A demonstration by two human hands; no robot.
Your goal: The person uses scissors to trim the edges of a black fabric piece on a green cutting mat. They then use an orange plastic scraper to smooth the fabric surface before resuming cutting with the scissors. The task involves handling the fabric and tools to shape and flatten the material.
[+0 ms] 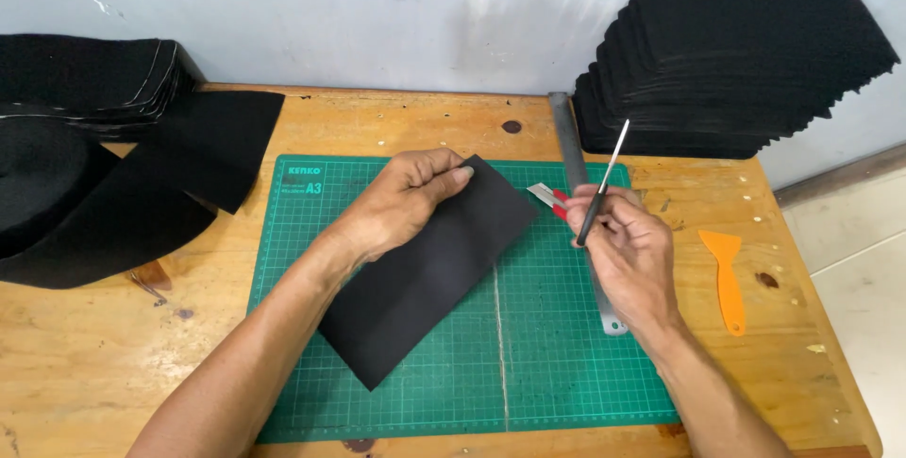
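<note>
The forearms reach over the counter [85,364] onto a green mat [566,364]. The left hand [401,199] pinches the top edge of a black sheet [425,274] lying slantwise on the mat. The right hand [628,246], just right of it, grips a pen [604,180] and a cutter [549,199].

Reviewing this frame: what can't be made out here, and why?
- Red utility knife, head view: its handle is hidden behind the right hand.
- Black sheet: the left hand covers its top edge.
- Metal ruler: its middle is behind the right hand.
- Black roll: cut off by the left frame edge.
- Pen: its tip is hidden in the fingers.
</note>
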